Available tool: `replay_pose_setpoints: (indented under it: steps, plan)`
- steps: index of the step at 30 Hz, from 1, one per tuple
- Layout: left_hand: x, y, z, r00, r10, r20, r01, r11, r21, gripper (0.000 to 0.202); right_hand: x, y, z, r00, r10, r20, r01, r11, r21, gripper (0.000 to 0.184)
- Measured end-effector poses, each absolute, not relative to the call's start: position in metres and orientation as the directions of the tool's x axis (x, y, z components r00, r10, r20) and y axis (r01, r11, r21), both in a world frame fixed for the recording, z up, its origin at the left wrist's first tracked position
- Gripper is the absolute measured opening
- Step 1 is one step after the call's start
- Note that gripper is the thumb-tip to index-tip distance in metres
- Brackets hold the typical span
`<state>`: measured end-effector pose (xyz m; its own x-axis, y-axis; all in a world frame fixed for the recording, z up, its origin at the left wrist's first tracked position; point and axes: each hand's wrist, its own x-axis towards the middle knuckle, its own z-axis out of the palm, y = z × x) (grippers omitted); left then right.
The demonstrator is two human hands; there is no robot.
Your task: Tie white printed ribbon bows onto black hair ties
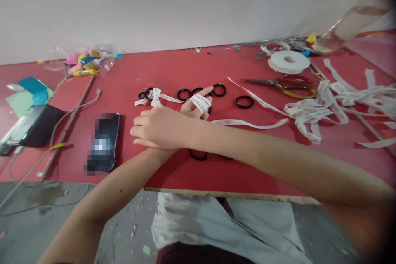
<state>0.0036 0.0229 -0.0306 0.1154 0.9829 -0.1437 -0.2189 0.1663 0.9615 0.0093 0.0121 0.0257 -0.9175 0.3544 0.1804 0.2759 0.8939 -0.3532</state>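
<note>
My left hand point(193, 109) is over the middle of the red table, index finger pointing out, with white printed ribbon point(200, 103) wrapped around its fingers. Across my left wrist lies my right hand point(159, 128), palm down. Its visible fingers are loosely apart; the thumb and palm side are hidden. Just beyond it a ribbon bow point(156, 95) sits against a black ring point(148, 93). More black rings lie around my left hand, such as one at its fingertip point(219, 90) and one to the right point(244, 102). My right forearm partly covers others.
Scissors point(278, 83), a white ribbon spool point(289, 62) and a tangle of ribbon point(318, 107) are on the right. To the left are a phone point(103, 142), a black box point(41, 126), a cable point(77, 105) and a plastic bag of colourful items point(85, 61).
</note>
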Motion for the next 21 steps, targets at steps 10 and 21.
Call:
replay_pose_setpoints:
  steps: [10,21]
  plan:
    - [-0.004,0.024,-0.027,0.332,0.943,-0.031,-0.530,0.214,0.821,0.038,-0.102,0.014,0.035,-0.802,0.073,-0.592,0.535,0.528,-0.660,0.072]
    - [-0.008,0.023,-0.029,0.365,0.931,-0.011,-0.511,0.210,0.834,0.033,-0.137,0.003,0.017,-0.627,0.217,-0.748,0.673,0.634,-0.381,0.069]
